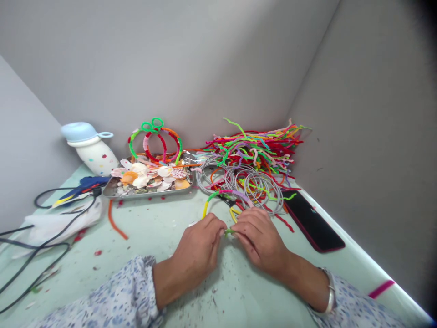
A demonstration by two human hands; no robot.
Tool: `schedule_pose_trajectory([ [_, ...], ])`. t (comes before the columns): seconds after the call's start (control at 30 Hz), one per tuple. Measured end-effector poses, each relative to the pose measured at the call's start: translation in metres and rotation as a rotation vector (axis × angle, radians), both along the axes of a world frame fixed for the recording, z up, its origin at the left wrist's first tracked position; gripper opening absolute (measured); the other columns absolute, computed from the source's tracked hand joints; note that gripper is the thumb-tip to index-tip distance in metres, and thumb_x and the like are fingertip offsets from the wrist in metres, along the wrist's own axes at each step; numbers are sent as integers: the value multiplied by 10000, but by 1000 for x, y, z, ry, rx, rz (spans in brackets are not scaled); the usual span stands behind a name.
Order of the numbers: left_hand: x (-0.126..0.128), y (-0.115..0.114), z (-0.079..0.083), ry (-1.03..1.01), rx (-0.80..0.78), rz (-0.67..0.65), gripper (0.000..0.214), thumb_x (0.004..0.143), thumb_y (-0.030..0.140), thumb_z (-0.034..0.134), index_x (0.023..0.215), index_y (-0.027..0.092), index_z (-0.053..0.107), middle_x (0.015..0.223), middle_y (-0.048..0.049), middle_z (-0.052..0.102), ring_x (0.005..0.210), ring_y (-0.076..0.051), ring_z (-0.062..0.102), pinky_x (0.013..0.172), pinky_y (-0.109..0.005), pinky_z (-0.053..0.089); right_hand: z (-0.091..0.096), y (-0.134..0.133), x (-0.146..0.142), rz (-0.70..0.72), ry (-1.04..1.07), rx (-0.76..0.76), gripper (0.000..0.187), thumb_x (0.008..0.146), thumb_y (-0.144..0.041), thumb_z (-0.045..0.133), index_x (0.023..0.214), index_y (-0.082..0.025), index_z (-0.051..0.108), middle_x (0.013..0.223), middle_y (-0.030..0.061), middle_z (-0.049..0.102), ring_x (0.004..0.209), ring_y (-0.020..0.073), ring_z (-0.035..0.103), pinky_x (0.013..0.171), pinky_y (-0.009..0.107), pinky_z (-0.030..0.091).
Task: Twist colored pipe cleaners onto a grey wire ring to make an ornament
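Observation:
Fingertips of my left hand point(201, 241) and my right hand point(261, 239) meet over the table's middle. Both pinch a short green pipe cleaner piece point(229, 231) that shows between them. Rising behind the hands is an arc wrapped in coloured pipe cleaner point(227, 193), yellow, green, magenta, purple and pink from left to right. Its two ends run down behind my fingers, so I cannot see how it joins the green piece. Close behind my right hand lies a tool with red and yellow handles point(235, 210), partly hidden.
A metal tray point(150, 196) holds shells, with pipe-cleaner hoops point(164, 141) standing in it. Behind lie a pipe cleaner heap point(259, 148) and grey wire coils point(262, 187). A phone point(314, 221) lies right; a bottle point(94, 150), plastic bag point(64, 223) and black cable point(51, 241) are left.

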State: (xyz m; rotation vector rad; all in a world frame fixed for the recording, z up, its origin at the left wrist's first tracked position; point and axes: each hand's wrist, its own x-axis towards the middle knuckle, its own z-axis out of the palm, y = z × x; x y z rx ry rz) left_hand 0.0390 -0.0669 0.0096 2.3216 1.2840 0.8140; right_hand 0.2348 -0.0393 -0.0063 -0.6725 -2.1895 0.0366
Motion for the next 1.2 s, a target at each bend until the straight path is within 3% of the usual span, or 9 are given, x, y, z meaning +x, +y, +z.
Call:
schedule_pose_trajectory([
  [0.27,1,1,0,-67,-20,-13,270,972,234,298,862,187,539,795,-32,544,719,-167,521,657,-294,428,1,-1,-1,5,9,2,120,895,-144,493,948,-190,590,852,40,626,880,195,567,884,416,419],
  [0.43,-1,2,1,-106,-48,-79,196,949,187,357,959,193,553,883,-44,565,793,-169,543,714,-300,456,2,0,1,9,24,-32,116,894,-153,494,940,-193,592,829,36,626,849,196,569,860,409,423],
  [0.63,-2,4,-4,-105,56,-82,250,909,87,385,1077,205,528,990,-62,576,896,-172,577,780,-298,485,3,0,1,13,42,-61,108,887,-150,505,940,-183,593,840,42,618,849,198,559,843,412,418],
  [1.2,-5,7,-8,-84,199,-64,119,930,147,480,990,187,574,899,-35,613,805,-139,617,693,-235,504,2,0,0,33,49,-81,107,889,-145,501,943,-182,585,839,42,614,852,197,545,835,409,408],
])
